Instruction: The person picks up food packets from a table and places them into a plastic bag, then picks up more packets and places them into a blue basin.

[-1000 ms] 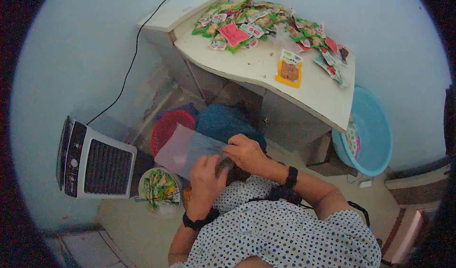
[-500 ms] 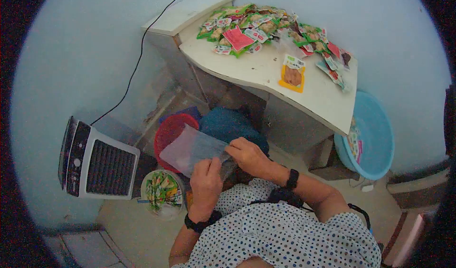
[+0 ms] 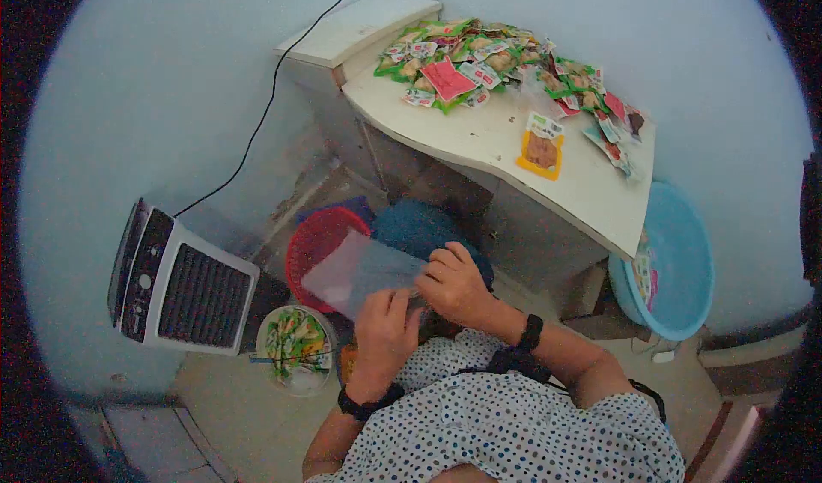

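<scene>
Head view showed both your hands grasping a clear plastic bag, held off the worktop, out in front of its curved front edge. Your left hand pinched the bag's near end, and your right hand gripped it just beside, fingers bent. The bag's far end overlapped a red basket; you couldn't tell whether they touched. On the worktop, a yellow-edged packet lay near the front edge, while green packets were heaped along the back edge. A blue tub stood beyond the right edge, lower down.
</scene>
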